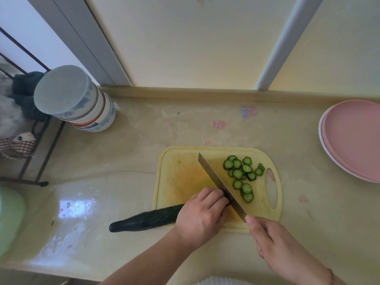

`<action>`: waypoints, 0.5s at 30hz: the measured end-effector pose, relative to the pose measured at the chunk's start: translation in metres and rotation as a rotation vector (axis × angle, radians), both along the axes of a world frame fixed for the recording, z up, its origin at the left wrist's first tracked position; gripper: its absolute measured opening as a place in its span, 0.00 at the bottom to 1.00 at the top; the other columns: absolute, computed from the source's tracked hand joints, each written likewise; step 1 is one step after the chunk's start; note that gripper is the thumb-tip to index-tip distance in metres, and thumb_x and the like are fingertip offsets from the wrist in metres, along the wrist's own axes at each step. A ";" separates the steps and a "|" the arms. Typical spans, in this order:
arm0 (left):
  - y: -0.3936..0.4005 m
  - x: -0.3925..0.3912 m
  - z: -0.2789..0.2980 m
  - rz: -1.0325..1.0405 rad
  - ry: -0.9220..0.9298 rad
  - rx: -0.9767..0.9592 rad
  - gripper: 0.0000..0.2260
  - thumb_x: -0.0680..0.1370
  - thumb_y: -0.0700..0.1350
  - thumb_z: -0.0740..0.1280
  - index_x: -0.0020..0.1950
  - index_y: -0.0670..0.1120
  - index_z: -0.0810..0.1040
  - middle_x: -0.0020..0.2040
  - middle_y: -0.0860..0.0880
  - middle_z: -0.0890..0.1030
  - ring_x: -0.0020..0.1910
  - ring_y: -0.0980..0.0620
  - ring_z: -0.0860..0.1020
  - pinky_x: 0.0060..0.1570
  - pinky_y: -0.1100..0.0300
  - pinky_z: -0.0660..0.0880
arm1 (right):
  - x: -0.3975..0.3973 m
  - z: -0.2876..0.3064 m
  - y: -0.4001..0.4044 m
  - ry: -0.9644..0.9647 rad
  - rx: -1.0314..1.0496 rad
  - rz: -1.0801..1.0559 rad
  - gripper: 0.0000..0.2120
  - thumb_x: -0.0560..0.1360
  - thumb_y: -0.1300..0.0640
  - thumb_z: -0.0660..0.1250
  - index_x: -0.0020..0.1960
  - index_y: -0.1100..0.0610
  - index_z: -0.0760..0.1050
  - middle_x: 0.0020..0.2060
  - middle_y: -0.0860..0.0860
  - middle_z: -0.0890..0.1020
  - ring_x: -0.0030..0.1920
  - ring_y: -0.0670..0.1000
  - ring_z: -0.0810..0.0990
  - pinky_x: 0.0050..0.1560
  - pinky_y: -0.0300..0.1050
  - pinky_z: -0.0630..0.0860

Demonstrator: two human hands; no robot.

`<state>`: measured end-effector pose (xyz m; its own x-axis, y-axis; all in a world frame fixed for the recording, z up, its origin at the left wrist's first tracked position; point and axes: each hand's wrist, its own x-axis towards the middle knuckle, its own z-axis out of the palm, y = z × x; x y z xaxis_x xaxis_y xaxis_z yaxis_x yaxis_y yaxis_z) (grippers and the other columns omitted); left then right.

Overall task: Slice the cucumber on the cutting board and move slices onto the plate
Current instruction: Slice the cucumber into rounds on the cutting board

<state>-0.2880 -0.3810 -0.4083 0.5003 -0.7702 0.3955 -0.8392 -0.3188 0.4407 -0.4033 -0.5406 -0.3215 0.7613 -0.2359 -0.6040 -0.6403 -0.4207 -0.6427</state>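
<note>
While the cucumber (147,219) lies half off the yellow cutting board (178,177), the left hand (202,212) curls down over its cut end and the right hand (267,237) grips the knife (218,182) right against those knuckles. Slices (241,173) sit piled just right of the blade, and the pink plate (353,138) is well apart at the bench's (123,157) right edge.

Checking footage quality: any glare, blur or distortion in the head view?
Head view: window glare patches on the glossy beige countertop at left; wide-angle bending along the window frame; green cucumber slices and steel knife blade sharp; soft, even daylight.
</note>
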 end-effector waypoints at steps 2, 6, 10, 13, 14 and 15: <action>-0.001 0.000 0.001 0.004 0.003 0.000 0.06 0.81 0.44 0.68 0.52 0.43 0.83 0.53 0.49 0.82 0.51 0.48 0.79 0.45 0.55 0.79 | 0.003 -0.005 0.000 -0.004 -0.012 0.001 0.26 0.72 0.31 0.48 0.34 0.54 0.63 0.24 0.47 0.65 0.25 0.44 0.64 0.31 0.42 0.65; -0.001 0.000 0.004 0.019 0.007 -0.002 0.05 0.78 0.43 0.71 0.52 0.44 0.83 0.52 0.49 0.82 0.51 0.48 0.79 0.45 0.55 0.79 | 0.003 -0.009 -0.003 -0.029 -0.015 -0.015 0.26 0.74 0.32 0.49 0.34 0.54 0.63 0.23 0.47 0.65 0.25 0.44 0.63 0.31 0.43 0.64; 0.000 0.000 0.003 0.002 0.004 -0.008 0.05 0.80 0.42 0.70 0.53 0.44 0.84 0.53 0.49 0.82 0.52 0.48 0.79 0.49 0.55 0.79 | 0.002 -0.008 -0.010 -0.038 -0.015 -0.031 0.27 0.73 0.31 0.49 0.34 0.54 0.63 0.24 0.47 0.63 0.25 0.45 0.62 0.31 0.45 0.63; 0.001 0.001 0.001 0.005 0.009 -0.015 0.05 0.81 0.42 0.69 0.52 0.44 0.83 0.53 0.49 0.82 0.52 0.48 0.79 0.49 0.55 0.79 | 0.001 -0.005 -0.010 -0.032 -0.025 -0.043 0.27 0.72 0.30 0.49 0.34 0.54 0.63 0.24 0.47 0.63 0.25 0.45 0.61 0.31 0.45 0.63; 0.001 0.000 0.001 0.006 0.012 -0.014 0.04 0.80 0.42 0.69 0.52 0.44 0.83 0.53 0.49 0.82 0.52 0.48 0.79 0.49 0.54 0.79 | 0.000 -0.005 -0.009 -0.030 -0.027 -0.044 0.28 0.72 0.30 0.49 0.34 0.55 0.63 0.24 0.47 0.63 0.25 0.45 0.61 0.31 0.44 0.62; 0.000 0.000 0.000 0.005 0.016 -0.012 0.04 0.80 0.42 0.70 0.52 0.44 0.83 0.53 0.49 0.82 0.52 0.48 0.80 0.48 0.54 0.79 | -0.001 -0.003 -0.007 -0.030 -0.022 -0.046 0.28 0.71 0.29 0.49 0.34 0.54 0.62 0.24 0.47 0.63 0.25 0.45 0.61 0.31 0.43 0.61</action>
